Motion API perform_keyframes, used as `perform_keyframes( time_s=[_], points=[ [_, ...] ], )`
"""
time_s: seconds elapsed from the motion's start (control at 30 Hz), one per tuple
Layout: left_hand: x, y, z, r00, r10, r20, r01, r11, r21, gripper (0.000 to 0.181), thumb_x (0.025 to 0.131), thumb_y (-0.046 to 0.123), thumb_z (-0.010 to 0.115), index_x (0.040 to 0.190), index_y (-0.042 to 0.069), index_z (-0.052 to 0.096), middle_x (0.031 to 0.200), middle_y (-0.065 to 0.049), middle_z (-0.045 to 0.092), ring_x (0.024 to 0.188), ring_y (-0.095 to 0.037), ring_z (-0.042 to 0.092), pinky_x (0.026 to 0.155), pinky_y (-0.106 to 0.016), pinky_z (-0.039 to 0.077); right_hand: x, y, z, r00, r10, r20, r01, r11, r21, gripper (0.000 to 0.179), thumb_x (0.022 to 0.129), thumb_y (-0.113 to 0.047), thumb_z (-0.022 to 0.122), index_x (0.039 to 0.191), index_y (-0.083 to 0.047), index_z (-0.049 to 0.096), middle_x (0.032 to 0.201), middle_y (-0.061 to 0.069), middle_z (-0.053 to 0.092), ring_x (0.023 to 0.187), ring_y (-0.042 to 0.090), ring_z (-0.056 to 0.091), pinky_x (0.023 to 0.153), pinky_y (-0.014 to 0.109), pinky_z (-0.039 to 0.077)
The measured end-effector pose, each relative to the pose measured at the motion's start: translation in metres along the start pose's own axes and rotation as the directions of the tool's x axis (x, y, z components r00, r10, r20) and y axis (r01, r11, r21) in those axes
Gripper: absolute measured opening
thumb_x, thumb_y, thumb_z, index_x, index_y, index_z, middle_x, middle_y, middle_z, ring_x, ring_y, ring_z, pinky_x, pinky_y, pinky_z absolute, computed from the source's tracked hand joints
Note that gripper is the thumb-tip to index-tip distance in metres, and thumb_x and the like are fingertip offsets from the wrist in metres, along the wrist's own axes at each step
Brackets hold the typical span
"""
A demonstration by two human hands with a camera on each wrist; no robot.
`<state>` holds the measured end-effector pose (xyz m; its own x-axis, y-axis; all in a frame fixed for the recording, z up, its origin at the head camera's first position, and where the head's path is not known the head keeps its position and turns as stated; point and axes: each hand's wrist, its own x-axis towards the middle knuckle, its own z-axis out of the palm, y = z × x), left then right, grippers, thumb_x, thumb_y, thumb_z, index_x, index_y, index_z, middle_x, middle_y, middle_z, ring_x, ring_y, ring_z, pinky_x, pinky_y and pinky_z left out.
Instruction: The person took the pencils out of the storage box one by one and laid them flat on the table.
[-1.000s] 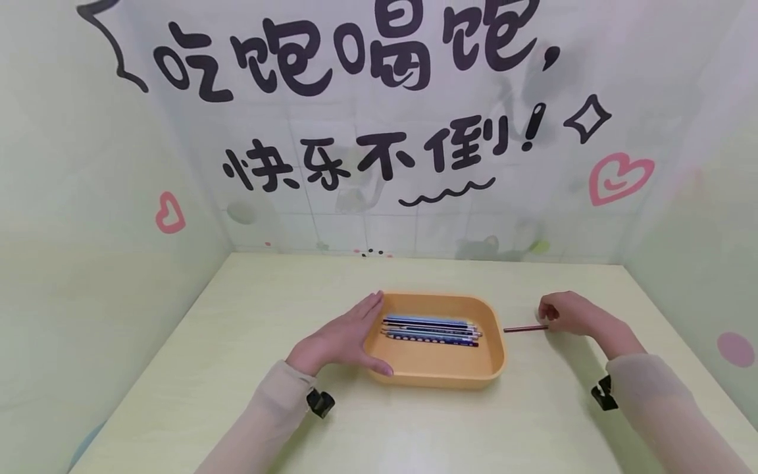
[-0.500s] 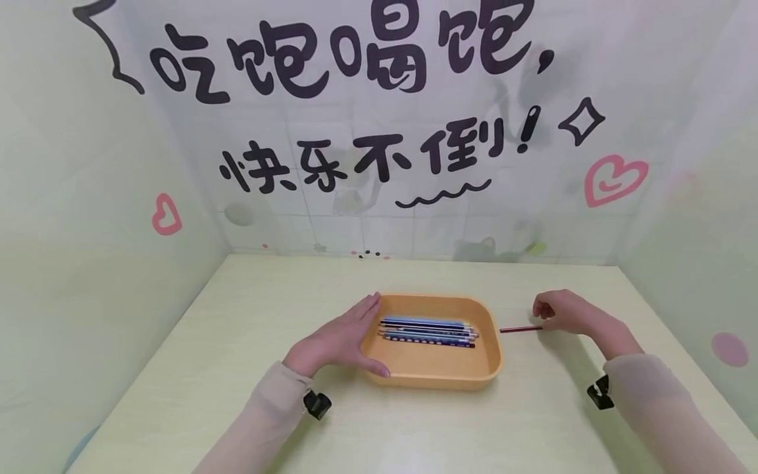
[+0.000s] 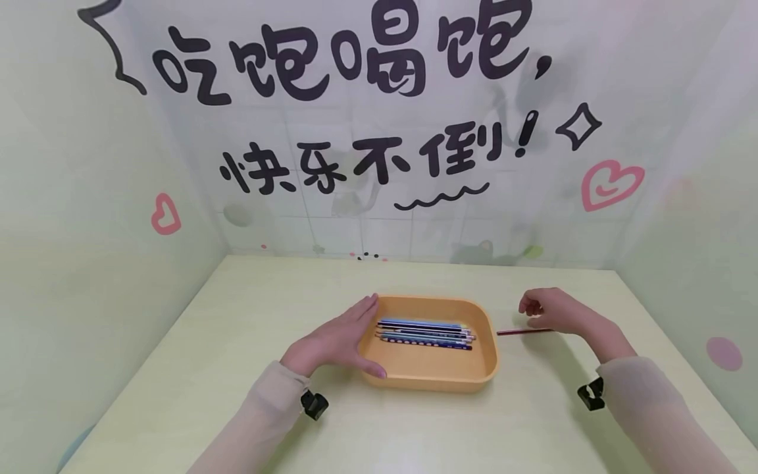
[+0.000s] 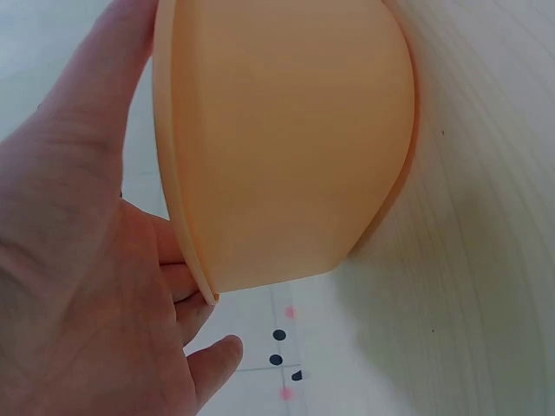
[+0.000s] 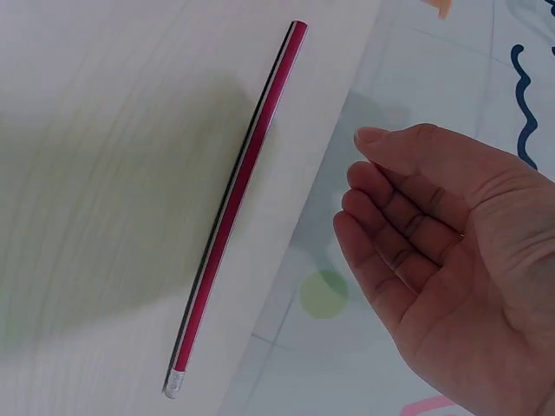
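Note:
My left hand (image 3: 337, 339) rests along the left end of an orange plastic tray (image 3: 426, 384), thumb at the near corner and extended fingers at the far one. From the left wrist, the tray's outer wall (image 4: 286, 139) fills the middle of the view, with the palm beside its rim. Several blue and dark pencils (image 3: 425, 334) lie side by side in the tray. Right of the tray, a red-and-black striped pencil (image 5: 232, 217) with a silvery end lies on the table. Over it hovers my right hand (image 3: 559, 313), fingers loosely curled and nothing between them.
The pale wooden table (image 3: 266, 283) meets a white back sheet (image 3: 331, 230) printed with large black characters and hearts. Pale side walls (image 3: 693, 276) stand to the left and right.
My right hand has shifted left over the red pencil, and more of the pencil shows beneath it. The left hand and the tray stay in place; the head view has shifted slightly.

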<state>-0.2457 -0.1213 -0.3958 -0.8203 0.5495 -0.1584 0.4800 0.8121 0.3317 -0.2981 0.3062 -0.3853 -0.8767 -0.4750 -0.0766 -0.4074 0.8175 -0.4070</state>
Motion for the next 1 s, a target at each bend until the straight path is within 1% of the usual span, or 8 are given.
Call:
perform_keyframes(
  time_s=[0.13, 0.23, 0.4, 0.47, 0.63, 0.83, 0.9, 1.0],
  points=[
    [0.000, 0.000, 0.002, 1.000, -0.009, -0.009, 0.009, 1.000, -0.005, 0.132, 0.068, 0.069, 0.079, 0.160, 0.003, 0.011, 0.170, -0.011, 0.003, 0.158, -0.028, 0.006, 0.128, -0.043, 0.019, 0.000, -0.007, 0.002, 1.000, -0.015, -0.012, 0.015, 0.999, 0.030, 0.013, 0.084, -0.003, 0.072, 0.096, -0.001, 0.066, 0.089, 0.008, 0.066, 0.081, 0.012, 0.057, 0.071, 0.026, 0.052],
    [-0.002, -0.001, 0.004, 1.000, -0.018, -0.009, 0.018, 1.000, -0.010, 0.133, 0.067, 0.069, 0.080, 0.160, 0.004, 0.012, 0.170, -0.011, 0.005, 0.157, -0.028, 0.007, 0.128, -0.044, 0.019, -0.001, -0.015, 0.004, 1.000, -0.019, -0.003, 0.020, 0.998, 0.059, 0.014, 0.085, -0.004, 0.072, 0.097, -0.001, 0.066, 0.091, 0.009, 0.068, 0.084, 0.012, 0.058, 0.072, 0.025, 0.053],
    [-0.002, -0.001, 0.001, 1.000, -0.006, -0.013, 0.006, 1.000, 0.022, 0.133, 0.068, 0.071, 0.078, 0.160, 0.002, 0.011, 0.169, -0.012, 0.004, 0.157, -0.030, 0.007, 0.128, -0.045, 0.020, 0.001, -0.034, 0.000, 0.998, -0.057, -0.022, 0.058, 0.996, 0.062, 0.015, 0.085, -0.004, 0.071, 0.099, -0.001, 0.066, 0.093, 0.009, 0.068, 0.087, 0.014, 0.062, 0.078, 0.031, 0.057],
    [-0.001, -0.001, -0.001, 1.000, 0.000, -0.020, 0.000, 1.000, 0.019, 0.132, 0.068, 0.070, 0.078, 0.160, 0.002, 0.011, 0.169, -0.012, 0.004, 0.157, -0.030, 0.007, 0.128, -0.045, 0.020, 0.001, -0.040, -0.003, 0.997, -0.066, -0.028, 0.067, 0.996, 0.063, 0.016, 0.085, -0.004, 0.071, 0.100, -0.001, 0.066, 0.094, 0.009, 0.068, 0.088, 0.016, 0.062, 0.080, 0.035, 0.057],
    [0.000, 0.000, 0.001, 1.000, -0.007, -0.020, 0.007, 1.000, -0.013, 0.133, 0.067, 0.069, 0.079, 0.160, 0.004, 0.011, 0.170, -0.011, 0.004, 0.157, -0.029, 0.007, 0.128, -0.045, 0.020, 0.002, -0.054, -0.005, 0.998, -0.056, -0.005, 0.056, 0.994, 0.096, 0.018, 0.085, -0.005, 0.072, 0.102, -0.001, 0.066, 0.096, 0.008, 0.067, 0.091, 0.018, 0.062, 0.084, 0.039, 0.058],
    [0.001, 0.002, 0.001, 1.000, -0.011, -0.023, 0.011, 1.000, 0.002, 0.133, 0.066, 0.069, 0.080, 0.160, 0.003, 0.012, 0.169, -0.012, 0.006, 0.157, -0.029, 0.009, 0.128, -0.044, 0.020, 0.006, -0.065, -0.001, 0.998, -0.067, -0.006, 0.067, 0.991, 0.112, 0.020, 0.084, -0.007, 0.073, 0.102, -0.005, 0.067, 0.096, 0.005, 0.067, 0.093, 0.020, 0.062, 0.088, 0.047, 0.058],
    [0.001, 0.002, 0.001, 1.000, -0.014, -0.023, 0.014, 1.000, 0.005, 0.133, 0.066, 0.070, 0.080, 0.160, 0.003, 0.013, 0.169, -0.012, 0.006, 0.157, -0.029, 0.009, 0.127, -0.044, 0.020, 0.008, -0.067, 0.001, 0.998, -0.066, 0.000, 0.066, 0.991, 0.117, 0.019, 0.084, -0.007, 0.073, 0.102, -0.006, 0.067, 0.096, 0.004, 0.067, 0.094, 0.020, 0.062, 0.089, 0.047, 0.058],
    [0.001, 0.002, 0.001, 1.000, -0.020, -0.016, 0.020, 1.000, 0.017, 0.134, 0.065, 0.071, 0.079, 0.160, 0.003, 0.012, 0.169, -0.011, 0.006, 0.157, -0.029, 0.009, 0.128, -0.044, 0.020, 0.011, -0.072, 0.003, 0.998, -0.065, 0.018, 0.062, 0.990, 0.127, 0.020, 0.085, -0.007, 0.073, 0.103, -0.004, 0.067, 0.098, 0.006, 0.068, 0.095, 0.022, 0.062, 0.089, 0.046, 0.059]
  ],
)
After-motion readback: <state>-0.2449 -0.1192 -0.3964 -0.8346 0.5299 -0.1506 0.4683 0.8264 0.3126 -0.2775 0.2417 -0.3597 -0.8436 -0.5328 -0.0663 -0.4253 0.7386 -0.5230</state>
